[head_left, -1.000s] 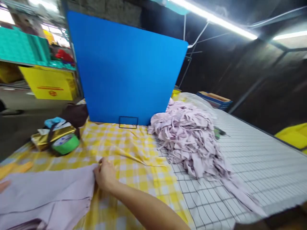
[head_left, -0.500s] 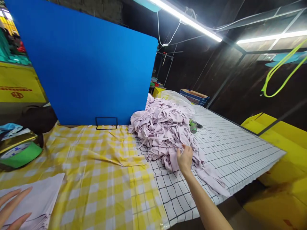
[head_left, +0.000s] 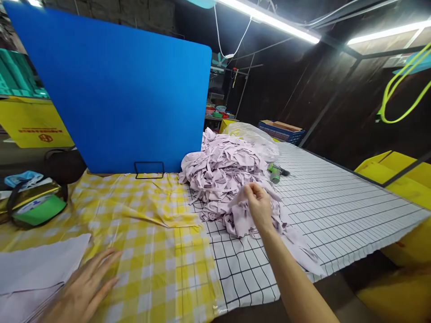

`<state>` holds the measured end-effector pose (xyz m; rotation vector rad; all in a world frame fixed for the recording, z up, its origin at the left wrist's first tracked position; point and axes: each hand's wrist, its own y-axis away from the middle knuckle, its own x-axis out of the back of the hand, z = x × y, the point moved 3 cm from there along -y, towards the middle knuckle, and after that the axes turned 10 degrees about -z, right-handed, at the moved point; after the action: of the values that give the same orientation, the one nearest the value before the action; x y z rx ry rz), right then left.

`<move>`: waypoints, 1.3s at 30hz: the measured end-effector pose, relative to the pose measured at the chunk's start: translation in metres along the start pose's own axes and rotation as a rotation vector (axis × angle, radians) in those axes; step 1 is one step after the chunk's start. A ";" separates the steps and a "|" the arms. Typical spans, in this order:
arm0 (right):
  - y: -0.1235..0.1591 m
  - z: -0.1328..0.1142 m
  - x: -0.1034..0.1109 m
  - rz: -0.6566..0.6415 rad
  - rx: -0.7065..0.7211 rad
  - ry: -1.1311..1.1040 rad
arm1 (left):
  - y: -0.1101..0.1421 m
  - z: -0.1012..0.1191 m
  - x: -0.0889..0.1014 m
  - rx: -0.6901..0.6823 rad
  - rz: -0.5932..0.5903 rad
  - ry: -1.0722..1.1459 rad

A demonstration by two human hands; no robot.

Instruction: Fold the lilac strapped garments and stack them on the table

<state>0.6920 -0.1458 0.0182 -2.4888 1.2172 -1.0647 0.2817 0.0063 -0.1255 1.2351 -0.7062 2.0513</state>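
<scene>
A large heap of pale lilac fabric pieces (head_left: 218, 175) lies at the middle of the table. At its near right side, my right hand (head_left: 259, 202) pinches one fabric piece (head_left: 239, 197) and lifts its edge from the heap. At the lower left lies a flat stack of the same lilac fabric (head_left: 37, 269). Over the yellow checked cloth (head_left: 144, 251), at the right edge of that stack, my left hand (head_left: 85, 285) has its fingers stretched out and holds nothing.
A tall blue board (head_left: 128, 94) stands at the back on a black wire stand (head_left: 149, 176). Green tape (head_left: 42, 211) sits at the left. A green power tool (head_left: 276, 172) lies right of the heap, before a blue crate (head_left: 282, 132). Yellow bins (head_left: 397, 172) stand beyond the table's right edge.
My left hand has moved right, from the stack to over the checked cloth. My right hand has closed on a fabric piece and raised it slightly. The view has shifted a little.
</scene>
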 end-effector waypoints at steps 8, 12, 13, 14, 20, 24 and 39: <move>0.092 -0.079 -0.133 -0.543 0.212 -0.585 | -0.021 0.100 -0.035 0.178 -0.256 0.965; 0.122 -0.081 -0.177 -0.650 0.091 -0.745 | -0.026 0.100 -0.044 0.324 -0.148 1.181; 0.126 -0.082 -0.181 -0.657 0.083 -0.761 | -0.026 0.096 -0.044 0.348 -0.125 1.213; 0.128 -0.082 -0.182 -0.662 0.071 -0.779 | -0.026 0.092 -0.042 0.364 -0.115 1.243; 0.115 -0.078 -0.170 -0.647 -0.195 -0.934 | -0.029 0.076 -0.012 0.323 -0.070 1.422; 0.105 -0.074 -0.163 -0.725 -0.225 -0.879 | -0.035 0.074 0.013 0.268 0.041 1.509; 0.058 -0.163 -0.143 -1.317 0.251 -0.641 | -0.052 0.126 0.140 -0.171 -0.289 0.585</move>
<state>0.4886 -0.0528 0.0366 -2.8823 -0.8029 -0.3564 0.3413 -0.0162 0.0594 0.5511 -0.3849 1.9199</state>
